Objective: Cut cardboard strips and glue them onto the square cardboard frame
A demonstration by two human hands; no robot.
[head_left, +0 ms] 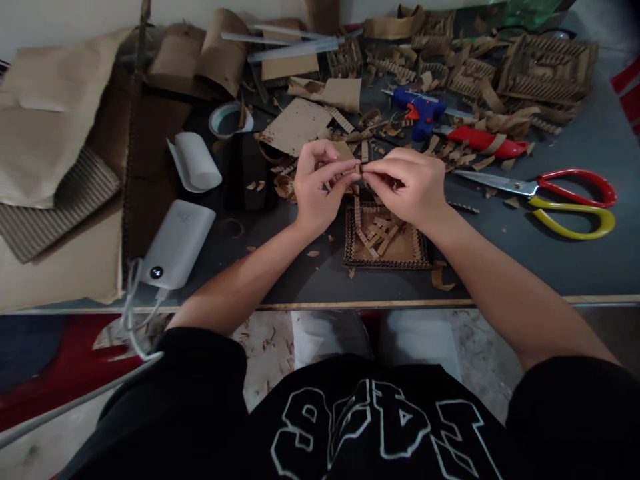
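Cardboard strips (377,233) are kept in a square cardboard tray (420,257), above which one small strip (356,169) is pinched by the left hand (314,183) and right hand (407,183).

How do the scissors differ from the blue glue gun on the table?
The scissors have one red and one yellow handle and long bare metal blades; the glue gun is blue with an orange trigger. The scissors lie at the right on bare table; the glue gun lies farther back among cardboard scraps. Neither is touched by the hands.

scissors (560,193), blue glue gun (419,110), white power bank (177,243), tape roll (230,120)
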